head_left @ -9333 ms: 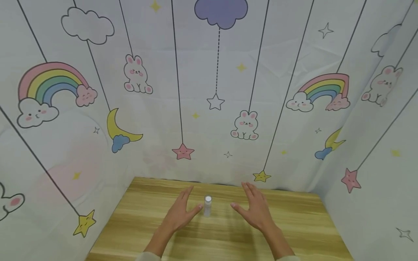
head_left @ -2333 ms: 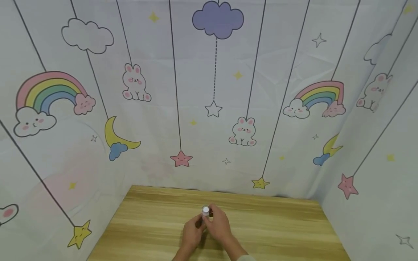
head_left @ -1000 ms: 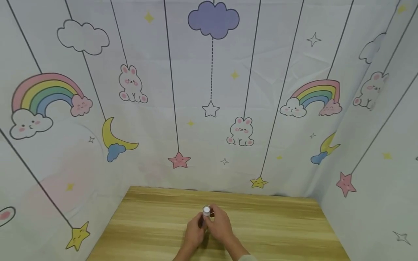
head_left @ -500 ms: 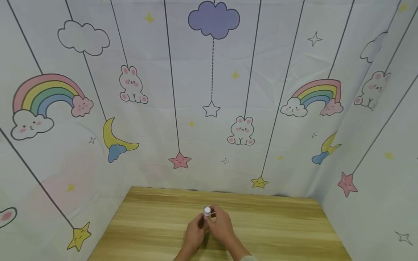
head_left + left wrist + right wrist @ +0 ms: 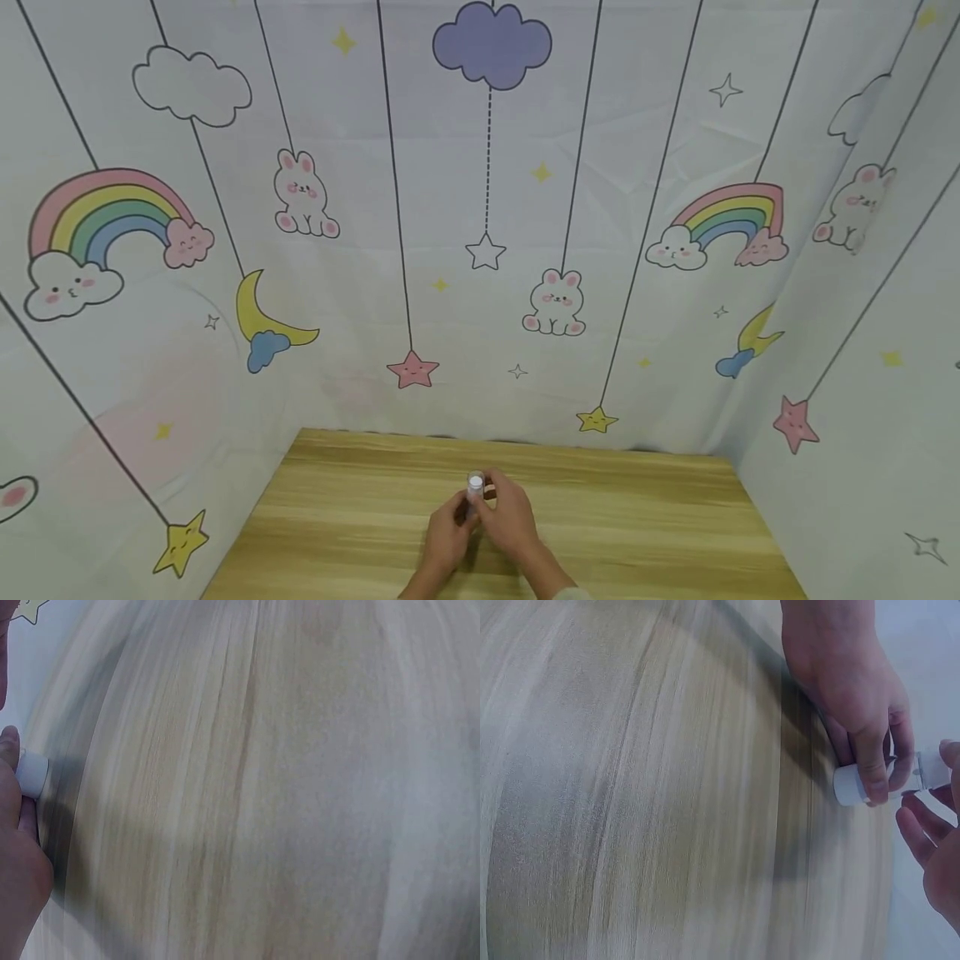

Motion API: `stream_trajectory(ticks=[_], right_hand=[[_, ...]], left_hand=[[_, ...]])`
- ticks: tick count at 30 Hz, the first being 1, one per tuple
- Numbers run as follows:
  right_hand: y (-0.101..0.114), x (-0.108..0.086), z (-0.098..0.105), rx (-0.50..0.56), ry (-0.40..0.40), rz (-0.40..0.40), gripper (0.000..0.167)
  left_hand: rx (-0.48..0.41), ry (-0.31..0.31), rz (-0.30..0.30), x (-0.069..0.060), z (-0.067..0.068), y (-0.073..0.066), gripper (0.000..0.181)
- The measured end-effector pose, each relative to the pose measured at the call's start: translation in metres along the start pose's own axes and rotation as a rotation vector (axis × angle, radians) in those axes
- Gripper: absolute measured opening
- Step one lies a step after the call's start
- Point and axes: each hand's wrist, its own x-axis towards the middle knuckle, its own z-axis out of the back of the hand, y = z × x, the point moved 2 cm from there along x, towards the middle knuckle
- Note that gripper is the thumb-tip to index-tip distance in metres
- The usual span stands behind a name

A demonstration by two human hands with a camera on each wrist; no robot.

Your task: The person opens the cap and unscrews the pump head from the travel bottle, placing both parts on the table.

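A small white tube (image 5: 476,483) with a clear, see-through upper part stands upright between both hands, over the middle of the wooden table. My left hand (image 5: 447,533) grips its lower part; in the right wrist view the thumb and fingers of that hand (image 5: 851,682) curl just above the white base (image 5: 847,786). Fingers of my right hand (image 5: 508,515) pinch the top end, the white upper part (image 5: 934,771) in the right wrist view. In the left wrist view only the white base (image 5: 32,776) shows beside the left hand (image 5: 22,855). Its exact kind is unclear.
The wood-grained table (image 5: 637,525) reaches back to a white curtain (image 5: 480,333) printed with rainbows, bunnies, stars and clouds. That curtain also runs along the left and right sides.
Earlier the tube stood alone between two spread hands; both hands then closed on it. Since half a second ago, the clear rim shows slightly higher above the white top.
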Motion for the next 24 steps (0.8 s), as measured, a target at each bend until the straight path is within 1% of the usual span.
stream_trajectory(ticks=[3, 7, 10, 16, 21, 24], right_hand=[[0.0008, 0.0014, 0.0004, 0.011, 0.006, 0.006, 0.026], [0.0014, 0.0012, 0.0008, 0.022, -0.001, 0.01, 0.025], [0.0012, 0.0006, 0.0009, 0.019, -0.004, -0.002, 0.025], [0.0016, -0.0001, 0.0006, 0.03, 0.0, -0.019, 0.026], [0.0008, 0.0006, 0.0003, 0.023, -0.003, -0.022, 0.025], [0.0017, 0.0012, 0.0016, 0.021, 0.005, -0.026, 0.024]], left_hand=[[0.001, -0.01, -0.009, 0.0007, 0.0004, 0.0008, 0.039], [-0.007, 0.006, 0.016, 0.0, 0.0, 0.0013, 0.04], [-0.004, 0.017, 0.035, -0.0001, -0.0014, 0.002, 0.04], [-0.002, 0.013, 0.038, 0.0009, -0.0029, 0.0044, 0.04], [-0.001, 0.006, 0.022, 0.0009, -0.0027, 0.0032, 0.038], [-0.007, 0.009, 0.027, 0.0009, -0.0026, 0.0026, 0.038]])
